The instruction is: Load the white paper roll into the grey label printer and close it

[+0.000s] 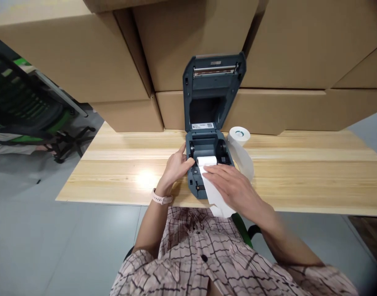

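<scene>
A dark grey label printer (pixel 193 181) stands on the wooden table with its lid (pixel 211 88) raised. Inside its bay lies a small white paper roll (pixel 207 160), and a strip of white paper (pixel 215 199) runs from it over the front of the printer and past the table edge. My left hand (pixel 176 165) grips the printer's left side, thumb on the rim and fingers along the outer wall. My right hand (pixel 230 185) lies flat over the strip, fingers stretched out just below the roll, its palm side hidden.
Another white roll (pixel 239 135) stands behind the printer's right side, its loose strip (pixel 245 162) curling forward on the table (pixel 299 172). Large cardboard boxes (pixel 283 45) are stacked along the back edge. A black and green chair (pixel 24 102) is at the far left.
</scene>
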Tool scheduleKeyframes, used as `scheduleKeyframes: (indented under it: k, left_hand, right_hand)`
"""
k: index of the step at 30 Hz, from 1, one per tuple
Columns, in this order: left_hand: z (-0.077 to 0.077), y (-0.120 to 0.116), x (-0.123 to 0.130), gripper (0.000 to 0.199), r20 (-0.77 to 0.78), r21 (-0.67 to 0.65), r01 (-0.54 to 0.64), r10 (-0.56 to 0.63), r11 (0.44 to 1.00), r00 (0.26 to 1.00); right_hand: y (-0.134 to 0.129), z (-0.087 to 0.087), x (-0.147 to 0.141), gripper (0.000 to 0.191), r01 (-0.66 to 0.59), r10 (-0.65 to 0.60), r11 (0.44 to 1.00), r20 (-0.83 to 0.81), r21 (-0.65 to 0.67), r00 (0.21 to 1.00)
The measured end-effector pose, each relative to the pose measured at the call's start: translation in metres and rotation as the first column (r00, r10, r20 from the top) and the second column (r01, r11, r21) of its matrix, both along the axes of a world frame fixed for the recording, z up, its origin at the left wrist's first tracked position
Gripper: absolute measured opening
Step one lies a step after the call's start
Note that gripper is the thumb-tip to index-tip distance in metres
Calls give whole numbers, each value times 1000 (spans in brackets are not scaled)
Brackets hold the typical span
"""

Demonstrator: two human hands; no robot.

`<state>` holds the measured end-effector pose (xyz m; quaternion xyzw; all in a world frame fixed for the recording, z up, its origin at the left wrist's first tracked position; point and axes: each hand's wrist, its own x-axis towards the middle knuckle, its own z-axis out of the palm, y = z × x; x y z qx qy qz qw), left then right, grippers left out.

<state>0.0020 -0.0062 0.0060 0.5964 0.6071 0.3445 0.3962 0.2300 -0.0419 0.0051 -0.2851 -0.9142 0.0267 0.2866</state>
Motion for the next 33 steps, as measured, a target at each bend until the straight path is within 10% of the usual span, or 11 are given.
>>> scheduleKeyframes:
  k: [18, 33]
  left_hand:
    - [-8, -5, 0, 58, -61, 48, -7, 10, 999, 998]
    - [-9, -8, -1, 93, 26, 17, -19, 18, 1000, 1000]
  right_hand:
    - [-27, -12, -14, 23, 162, -148, 974, -97, 158, 984]
    - [-29, -11, -17, 25, 186, -175, 968, -79, 166, 981]
